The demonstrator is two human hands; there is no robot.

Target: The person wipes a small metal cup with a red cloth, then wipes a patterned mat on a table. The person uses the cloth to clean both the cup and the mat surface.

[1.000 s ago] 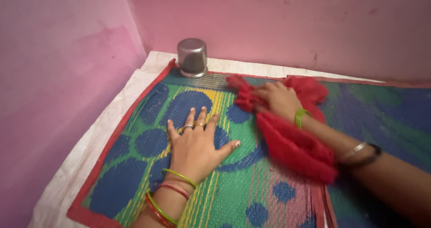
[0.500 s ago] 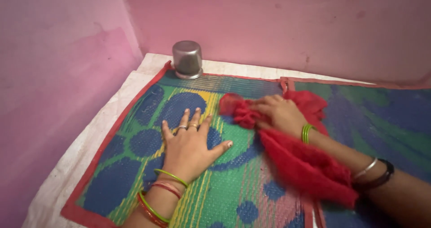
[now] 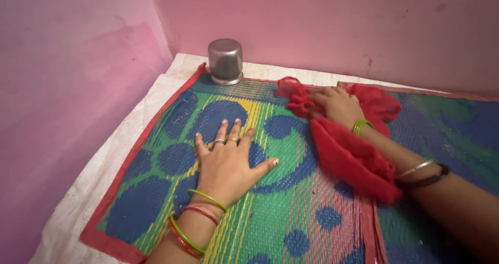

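Note:
My left hand (image 3: 228,162) lies flat, fingers spread, on a woven plastic mat (image 3: 156,191) patterned in blue, green and yellow with a red border. It holds nothing. My right hand (image 3: 339,105) presses down on a red cloth (image 3: 348,155) at the far middle of the mat, fingers curled into the bunched fabric. The cloth trails back under my right forearm. Bangles ring both wrists.
An upturned steel cup (image 3: 225,61) stands at the mat's far left corner, near the pink walls (image 3: 322,24). A white woven sheet (image 3: 99,175) shows under the mat along the left. A second mat (image 3: 457,123) lies to the right.
My right hand has slid the red cloth across the mat's far part, first left, then slightly back. The left hand stays planted. The view has shifted a little.

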